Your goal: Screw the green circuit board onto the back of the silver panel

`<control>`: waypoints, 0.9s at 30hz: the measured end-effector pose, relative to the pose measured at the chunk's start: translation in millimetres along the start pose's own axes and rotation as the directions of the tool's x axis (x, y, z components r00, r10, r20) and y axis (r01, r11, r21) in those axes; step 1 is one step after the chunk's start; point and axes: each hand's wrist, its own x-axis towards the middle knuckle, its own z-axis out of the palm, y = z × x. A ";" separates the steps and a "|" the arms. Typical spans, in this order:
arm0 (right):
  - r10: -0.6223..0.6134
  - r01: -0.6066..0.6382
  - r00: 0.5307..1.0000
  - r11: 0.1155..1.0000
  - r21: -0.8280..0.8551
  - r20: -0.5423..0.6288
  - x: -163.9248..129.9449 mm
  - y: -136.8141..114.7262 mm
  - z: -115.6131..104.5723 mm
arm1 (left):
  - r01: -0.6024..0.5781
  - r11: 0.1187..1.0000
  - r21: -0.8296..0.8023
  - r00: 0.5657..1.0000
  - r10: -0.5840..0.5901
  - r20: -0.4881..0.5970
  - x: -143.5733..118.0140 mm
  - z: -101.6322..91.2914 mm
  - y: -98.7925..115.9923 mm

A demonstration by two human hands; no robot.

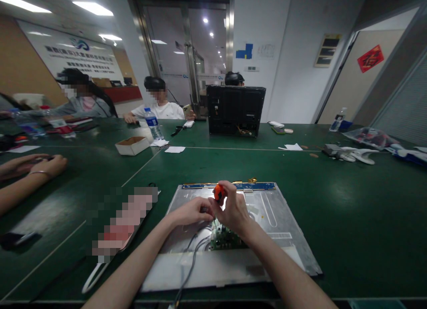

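Note:
My right hand (233,211) is closed around the orange and black handle of a screwdriver (219,193), held upright with its tip pointing down. My left hand (196,211) is beside it, fingers pinched together close to the screwdriver's lower end; what they hold, if anything, is hidden. Below both hands a green circuit board (223,240) sits on the back of a flat metal display panel (283,220). Grey cables (193,260) run from the board toward the table's front edge. A blue strip board (196,186) lines the panel's far edge.
A pixelated flat item (125,222) lies left of the panel. Farther off are a white box (132,145), a water bottle (153,123), a black monitor housing (236,111) and white gloves (356,155). Another person's hands (46,168) are at the left; several people sit around the table.

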 end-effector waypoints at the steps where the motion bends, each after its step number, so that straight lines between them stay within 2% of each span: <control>1: -0.001 0.001 1.000 1.000 0.010 -0.001 0.4 -0.3 -0.1 | 0.003 1.000 0.001 1.000 -0.003 -0.004 -0.2 0.2 0.0; 7: 0.004 -0.006 0.997 0.999 0.033 0.071 4.6 -3.1 -4.2 | 0.060 0.998 0.032 0.997 -0.059 -0.040 -1.8 1.6 3.5; 10: 0.003 -0.004 0.996 1.000 0.018 0.087 6.0 -4.6 -5.9 | 0.045 0.999 0.014 0.998 -0.044 -0.038 -1.5 1.7 3.7; 18: -0.020 0.018 0.999 0.998 0.052 0.040 5.7 -5.2 -6.8 | -0.018 0.997 -0.069 1.000 0.017 -0.010 -0.5 1.2 4.4; 27: 0.014 -0.014 0.999 1.000 -0.008 0.033 5.7 -3.5 -6.1 | 0.042 0.999 -0.011 0.999 -0.042 -0.013 -1.5 0.6 6.4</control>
